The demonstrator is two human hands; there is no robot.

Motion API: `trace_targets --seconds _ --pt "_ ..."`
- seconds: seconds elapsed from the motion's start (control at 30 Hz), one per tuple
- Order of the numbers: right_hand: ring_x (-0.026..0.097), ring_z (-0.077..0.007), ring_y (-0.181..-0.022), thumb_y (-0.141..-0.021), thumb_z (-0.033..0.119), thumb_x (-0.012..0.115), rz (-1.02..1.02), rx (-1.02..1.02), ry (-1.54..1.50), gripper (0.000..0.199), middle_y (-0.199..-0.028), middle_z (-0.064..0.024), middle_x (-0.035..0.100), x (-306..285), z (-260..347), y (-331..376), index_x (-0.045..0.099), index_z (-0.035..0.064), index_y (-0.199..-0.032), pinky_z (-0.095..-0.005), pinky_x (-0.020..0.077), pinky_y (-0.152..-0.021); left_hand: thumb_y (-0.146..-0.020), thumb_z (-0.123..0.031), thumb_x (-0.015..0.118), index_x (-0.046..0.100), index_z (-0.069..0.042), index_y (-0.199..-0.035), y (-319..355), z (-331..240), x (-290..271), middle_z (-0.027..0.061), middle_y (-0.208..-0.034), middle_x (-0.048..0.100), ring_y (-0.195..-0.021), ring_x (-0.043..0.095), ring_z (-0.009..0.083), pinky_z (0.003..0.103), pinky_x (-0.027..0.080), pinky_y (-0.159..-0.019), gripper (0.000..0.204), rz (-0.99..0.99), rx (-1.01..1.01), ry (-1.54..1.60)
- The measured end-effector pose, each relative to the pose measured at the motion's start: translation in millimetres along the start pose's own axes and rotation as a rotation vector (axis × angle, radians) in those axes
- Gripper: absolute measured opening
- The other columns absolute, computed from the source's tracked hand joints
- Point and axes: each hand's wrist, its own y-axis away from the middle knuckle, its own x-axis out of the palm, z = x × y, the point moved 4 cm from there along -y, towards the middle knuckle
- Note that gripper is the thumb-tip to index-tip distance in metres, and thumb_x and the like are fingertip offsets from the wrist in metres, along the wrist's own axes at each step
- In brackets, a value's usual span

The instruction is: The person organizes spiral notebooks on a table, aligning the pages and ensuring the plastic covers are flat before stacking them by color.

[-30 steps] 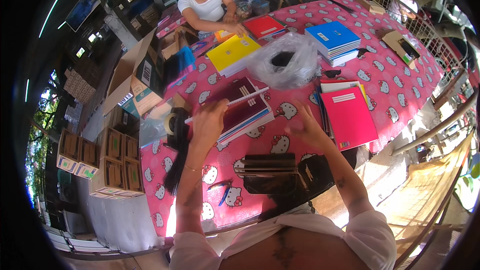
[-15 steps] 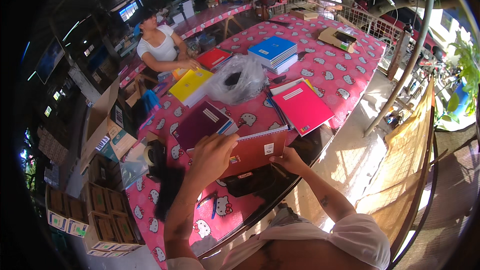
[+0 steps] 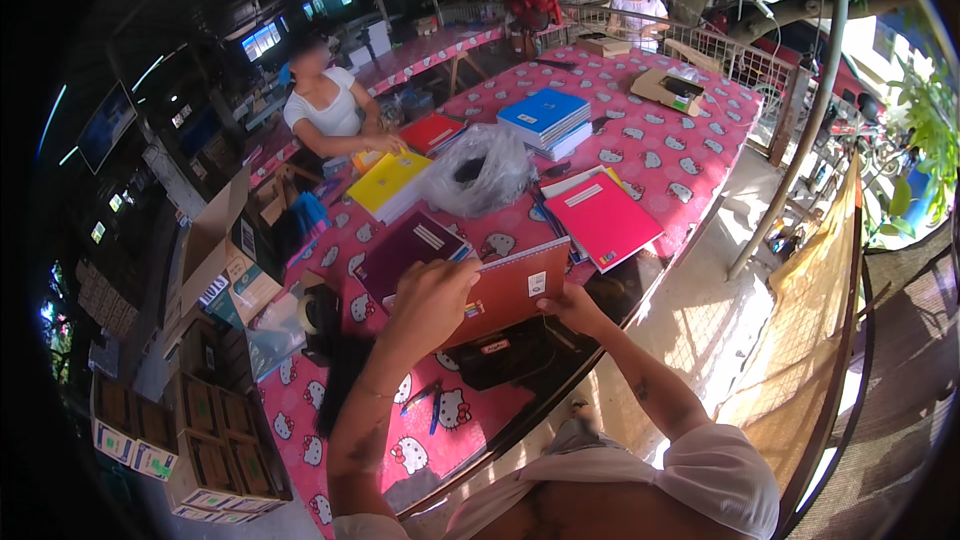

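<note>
A brown spiral notebook [image 3: 508, 298] stands tilted up between my hands, its spiral edge at the top and a small white label near its right end. My left hand [image 3: 432, 302] grips its left end from above, fingers bent over the top edge. At the lower right corner, my right hand [image 3: 574, 308] pinches the notebook with the thumb in front. Just behind lies a stack topped by a purple notebook [image 3: 405, 252], partly hidden by my left hand. To the right of it, a pink notebook [image 3: 603, 217] tops another pile. Beneath the brown notebook is a black pouch-like thing [image 3: 500, 358].
Farther back lie a crumpled clear plastic bag [image 3: 480, 175], yellow notebooks [image 3: 390, 183], a red notebook [image 3: 432, 132] and blue notebooks [image 3: 545, 118]. Pens [image 3: 435, 410] and a tape dispenser [image 3: 318, 315] are nearer. Cartons [image 3: 222, 430] stand at left. A co-worker [image 3: 330, 105] touches the yellow notebooks.
Both hands still hold the brown notebook, which has shifted slightly up and left. The co-worker's hand has moved over the yellow notebooks. The whole view has shifted a little.
</note>
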Motion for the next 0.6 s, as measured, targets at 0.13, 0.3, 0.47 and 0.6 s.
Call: trace_targets --seconds 0.13,0.3,0.47,0.6 --pt "0.061 -0.011 -0.1 -0.095 0.011 0.07 0.07 -0.031 0.168 0.035 -0.108 -0.0016 0.068 -6.8 -3.3 3.9 0.06 0.0029 -0.127 -0.0301 0.0514 -0.086 -0.093 -0.013 0.062 0.065 -0.006 -0.104 -9.5 -6.1 14.7 0.0107 -0.081 0.068 -0.076 0.063 0.03 0.043 0.047 -0.073 0.013 0.083 0.04 -0.02" --pt "0.06 -0.0136 -0.112 -0.092 0.017 0.074 -0.024 -0.135 0.002 0.052 -0.121 -0.0054 0.065 16.3 28.4 10.1 0.052 0.0048 -0.137 -0.0326 0.0489 -0.095 -0.092 -0.011 0.062 0.065 -0.007 -0.105 5.6 3.9 23.3 0.0084 -0.086 0.069 -0.084 0.064 0.0285 0.043 0.045 -0.08 0.014 0.194 0.006 -0.093" --pt "0.057 -0.0162 -0.12 -0.091 0.019 0.076 0.024 -0.112 0.03 0.065 -0.127 -0.008 0.061 26.0 12.1 16.2 0.042 0.0073 -0.145 -0.0354 0.0469 -0.1 -0.094 -0.022 0.062 0.058 -0.008 -0.13 81.4 3.3 85.9 0.0138 -0.135 0.055 -0.125 0.052 0.0313 0.055 0.025 -0.113 0.039 0.011 -0.18 -0.297" --pt "0.057 -0.0185 -0.122 -0.088 0.02 0.08 0.005 -0.1 0.016 0.07 -0.128 -0.0095 0.061 57.6 11.6 6.0 0.041 0.0075 -0.145 -0.0369 0.0478 -0.1 -0.092 -0.025 0.061 0.026 -0.008 -0.158 196.6 51.3 129.0 0.0202 -0.159 0.029 -0.142 0.036 0.0324 0.048 0.024 -0.118 0.076 -0.612 -0.657 0.291"
